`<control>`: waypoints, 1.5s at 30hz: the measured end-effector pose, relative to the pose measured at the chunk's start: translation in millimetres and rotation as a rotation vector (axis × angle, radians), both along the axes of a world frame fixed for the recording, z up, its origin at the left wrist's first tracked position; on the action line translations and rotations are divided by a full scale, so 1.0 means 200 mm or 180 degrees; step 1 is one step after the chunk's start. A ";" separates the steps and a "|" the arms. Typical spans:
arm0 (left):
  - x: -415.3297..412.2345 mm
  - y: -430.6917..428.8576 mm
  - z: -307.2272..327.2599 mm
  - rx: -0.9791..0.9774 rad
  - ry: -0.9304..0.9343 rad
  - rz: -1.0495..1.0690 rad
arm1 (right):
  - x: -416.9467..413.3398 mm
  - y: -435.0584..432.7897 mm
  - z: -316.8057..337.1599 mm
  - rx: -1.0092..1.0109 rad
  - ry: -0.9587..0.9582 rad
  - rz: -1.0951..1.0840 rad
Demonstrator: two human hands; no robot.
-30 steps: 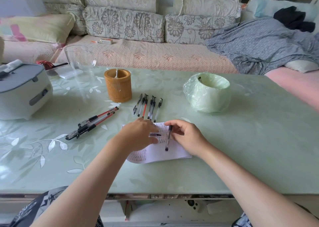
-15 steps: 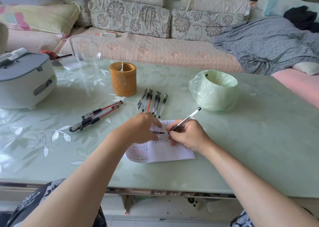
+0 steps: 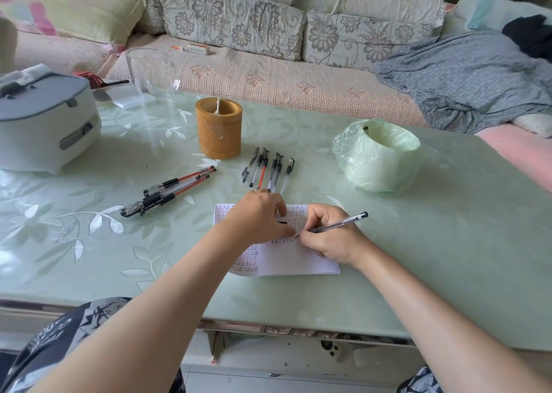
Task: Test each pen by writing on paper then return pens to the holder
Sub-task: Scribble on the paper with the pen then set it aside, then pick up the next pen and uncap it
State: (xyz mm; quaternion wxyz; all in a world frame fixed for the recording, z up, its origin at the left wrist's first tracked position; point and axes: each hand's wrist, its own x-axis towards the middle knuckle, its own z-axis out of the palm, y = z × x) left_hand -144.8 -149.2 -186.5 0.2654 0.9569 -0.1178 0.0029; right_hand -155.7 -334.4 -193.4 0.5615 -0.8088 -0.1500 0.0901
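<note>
- I am testing one pen [image 3: 334,227]: my right hand [image 3: 331,237] is pinching it in a writing grip, fingers curled tight round the barrel, tip touching the paper [image 3: 292,261].
- My left hand [image 3: 260,216] is resting on the paper, steadying it, fingers bent, and seems to be pinching a small black cap [image 3: 282,222].
- Next, I judge, comes capping this pen and carrying it to the holder [image 3: 218,128], which is standing well beyond the paper.
- Loose pens [image 3: 268,168] are lying between the two.
</note>
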 end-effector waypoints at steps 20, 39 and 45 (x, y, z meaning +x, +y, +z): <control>-0.01 0.00 0.00 -0.0014 0.0046 0.0111 | 0.00 0.00 -0.04 -0.0523 -0.0551 -0.0037; 0.00 0.00 -0.01 0.0032 0.0068 0.0078 | 0.00 -0.01 -0.05 -0.0429 -0.0647 -0.0010; 0.00 0.00 -0.02 0.0038 0.0045 0.0070 | 0.00 0.00 -0.05 -0.0497 -0.0667 -0.0034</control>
